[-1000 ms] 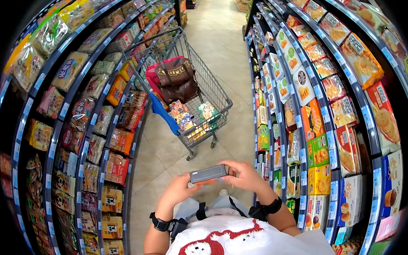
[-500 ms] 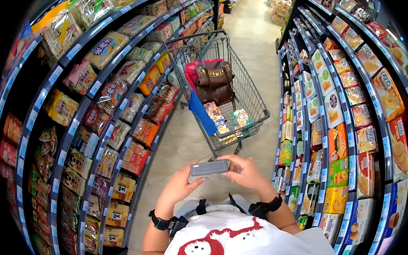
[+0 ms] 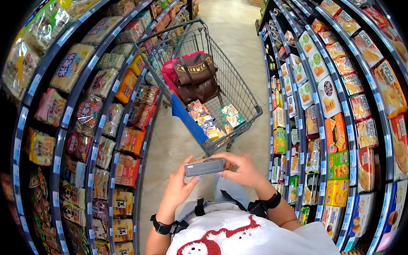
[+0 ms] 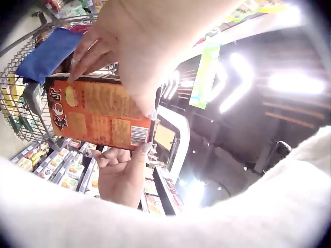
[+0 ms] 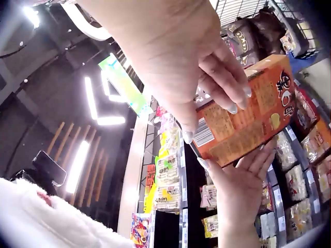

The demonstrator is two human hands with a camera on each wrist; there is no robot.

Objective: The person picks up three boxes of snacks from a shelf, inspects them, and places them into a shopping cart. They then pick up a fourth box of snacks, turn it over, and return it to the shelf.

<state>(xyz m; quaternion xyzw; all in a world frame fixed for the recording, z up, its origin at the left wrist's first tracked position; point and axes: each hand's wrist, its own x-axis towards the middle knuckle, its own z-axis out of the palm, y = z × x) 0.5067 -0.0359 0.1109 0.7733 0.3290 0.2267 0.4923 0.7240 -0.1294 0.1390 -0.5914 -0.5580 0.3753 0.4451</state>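
A flat box [image 3: 205,166] is held level at chest height; the head view shows its grey edge. The wrist views show its orange printed face [image 4: 95,116] [image 5: 243,119] with a barcode. My left hand [image 3: 181,179] grips the left end, thumb on the near side and fingers on the far side. My right hand [image 3: 240,168] grips the right end, its fingers curled over the top edge. In the left wrist view my left hand [image 4: 111,49] sits above the box and my right hand [image 4: 121,170] below. The right wrist view has my right hand [image 5: 217,82] above and my left hand [image 5: 243,181] beneath.
A wire shopping cart [image 3: 239,98] stands just ahead in the aisle, holding a brown bag [image 3: 195,73], a blue cloth [image 3: 185,121] and snack packs. Shelves of packaged snacks [image 3: 89,109] line the left, and boxed biscuits [image 3: 331,113] the right. The tiled floor [image 3: 236,30] runs on beyond the cart.
Both hands keep hold of the box, which has risen slightly toward the cart. The head view has swung, so the cart and shelves sit differently in frame.
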